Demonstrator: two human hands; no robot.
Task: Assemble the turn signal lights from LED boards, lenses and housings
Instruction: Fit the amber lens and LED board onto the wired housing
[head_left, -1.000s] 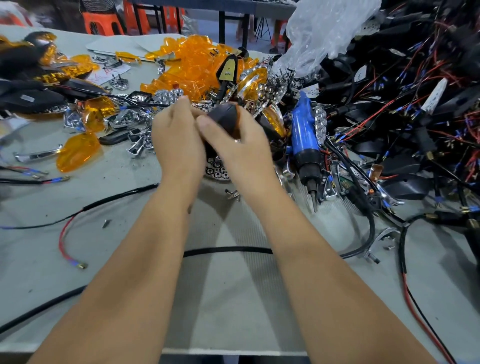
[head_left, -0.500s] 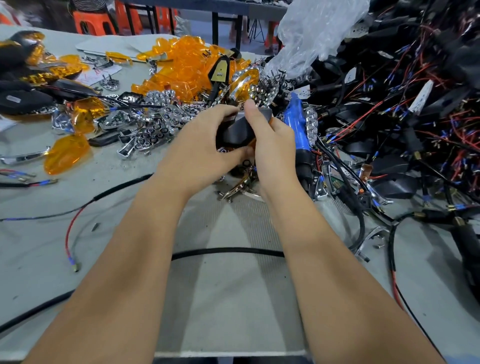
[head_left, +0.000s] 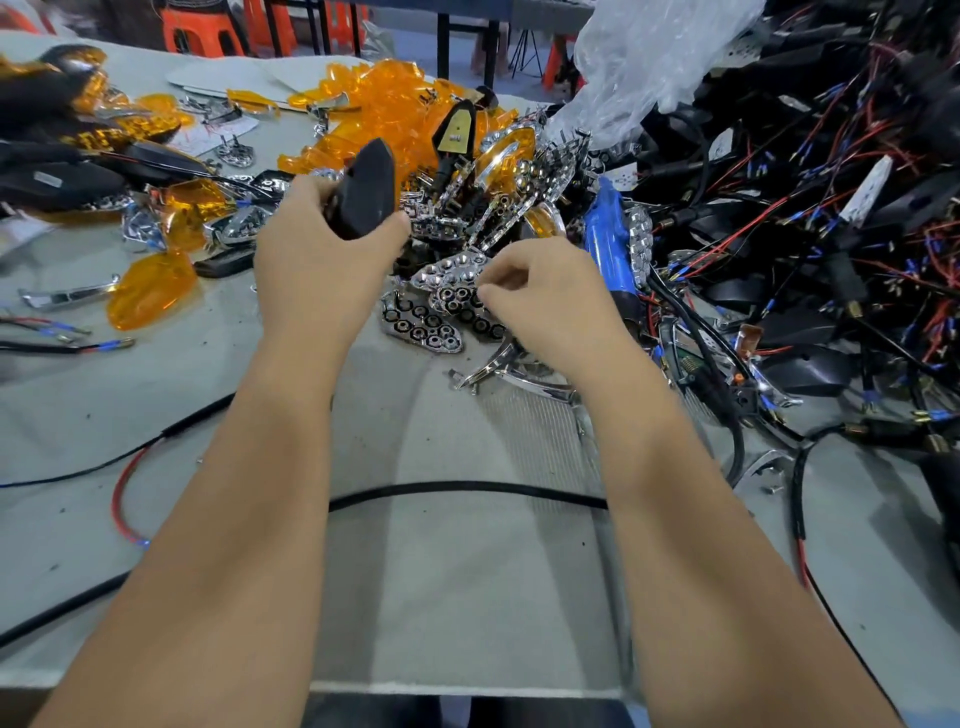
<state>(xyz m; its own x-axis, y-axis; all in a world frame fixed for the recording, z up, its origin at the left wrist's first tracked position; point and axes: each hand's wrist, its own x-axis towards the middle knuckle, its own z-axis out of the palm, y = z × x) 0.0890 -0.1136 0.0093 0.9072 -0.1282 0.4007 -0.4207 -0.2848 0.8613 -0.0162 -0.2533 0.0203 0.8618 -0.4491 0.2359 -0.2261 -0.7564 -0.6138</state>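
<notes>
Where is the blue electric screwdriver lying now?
In the head view the blue electric screwdriver lies on the table right of centre, just beyond the right hand, between the chrome reflector pile and the tangle of black wired housings.

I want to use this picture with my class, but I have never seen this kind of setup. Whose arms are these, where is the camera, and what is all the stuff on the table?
There is no machine here. A person wears a camera on the head, so you look down along both arms. The left hand grips a black housing. The right hand reaches with curled fingers to the chrome reflector plates on the grey table; whether it pinches one is unclear. Behind them lie orange lenses, a blue screwdriver, and, to the right, a tangle of black housings with wires.
</notes>
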